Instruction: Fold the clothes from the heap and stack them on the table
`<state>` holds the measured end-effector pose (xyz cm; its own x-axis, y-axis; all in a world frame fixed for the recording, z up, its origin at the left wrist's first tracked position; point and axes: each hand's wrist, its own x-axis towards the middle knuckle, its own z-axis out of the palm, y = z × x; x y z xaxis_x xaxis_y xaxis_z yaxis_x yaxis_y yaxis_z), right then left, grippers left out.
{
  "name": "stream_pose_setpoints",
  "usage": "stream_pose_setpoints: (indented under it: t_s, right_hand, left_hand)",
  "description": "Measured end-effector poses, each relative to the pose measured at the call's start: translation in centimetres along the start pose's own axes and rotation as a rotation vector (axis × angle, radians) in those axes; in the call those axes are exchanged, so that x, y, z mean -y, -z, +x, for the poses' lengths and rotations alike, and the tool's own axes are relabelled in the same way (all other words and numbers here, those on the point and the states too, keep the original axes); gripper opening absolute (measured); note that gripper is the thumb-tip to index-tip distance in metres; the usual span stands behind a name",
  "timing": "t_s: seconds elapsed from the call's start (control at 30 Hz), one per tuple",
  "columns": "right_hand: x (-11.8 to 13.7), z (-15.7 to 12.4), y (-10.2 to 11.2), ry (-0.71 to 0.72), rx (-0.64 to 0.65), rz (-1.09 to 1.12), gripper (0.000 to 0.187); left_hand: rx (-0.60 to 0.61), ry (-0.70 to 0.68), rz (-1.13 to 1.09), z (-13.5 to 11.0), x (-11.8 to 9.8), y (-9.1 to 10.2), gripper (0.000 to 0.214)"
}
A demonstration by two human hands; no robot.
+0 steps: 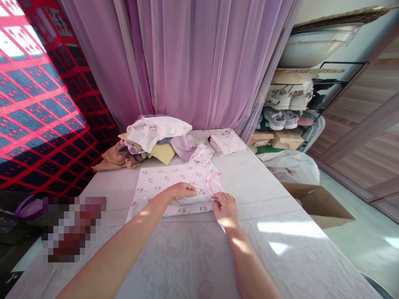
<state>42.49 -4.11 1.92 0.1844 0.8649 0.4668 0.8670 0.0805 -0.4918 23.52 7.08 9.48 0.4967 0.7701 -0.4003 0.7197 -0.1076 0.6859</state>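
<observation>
Head view: a baby vest (162,179) is spread on the table (264,187), pressed under the flat, unclenched left hand (181,192). The right hand (225,206) is curled at its folded edge, and whether it grasps cannot be told. The vest is judged light and limp, best taken by its edges.

A pale patterned cloth covers the tabletop (280,207). At its far end lies a loose pile of clothes (152,139) in white, yellow, lilac and tan. Just right of the pile sits a small folded stack (227,143) of pale garments. A sheer lilac curtain (193,62) hangs behind, and a red and dark blue patterned hanging (37,104) fills the left. On the right, a shoe rack (336,79) holds sneakers (282,118), with a white basin (314,45) above. A white plastic bag (293,166) and an open cardboard box (318,201) lie on the floor beside the tabletop.
</observation>
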Motion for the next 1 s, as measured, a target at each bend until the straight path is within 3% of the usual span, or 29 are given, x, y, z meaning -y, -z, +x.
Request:
stream_pose_setpoints:
  t_s: [0.13,0.3,0.43,0.5,0.63,1.0]
  right_hand:
    - [-0.5,-0.2,-0.4,-0.091,-0.041,-0.094,0.029]
    - [0.0,-0.2,-0.3,-0.128,-0.076,-0.105,0.036]
    - [0.7,-0.1,0.8,-0.085,-0.134,-0.078,0.031]
    - [0.9,0.0,1.4,-0.005,-0.103,-0.036,0.026]
    - [1.1,-0.1,2.2,0.160,0.083,0.070,0.023]
    - [1.0,-0.3,3.1,0.154,0.122,0.070,0.023]
  left_hand:
    - [-0.029,-0.027,0.043,0.5,0.2,-0.4,0.031]
    - [-0.153,-0.069,0.202,0.9,-0.1,-1.0,0.023]
    - [-0.234,-0.094,0.303,0.8,-0.5,-1.5,0.021]
    - [-0.252,-0.099,0.327,0.7,-0.6,-1.7,0.021]
    - [-0.255,-0.085,0.323,0.6,-0.5,-1.7,0.023]
    - [-0.211,0.100,0.191,1.7,-0.8,-1.3,0.036]
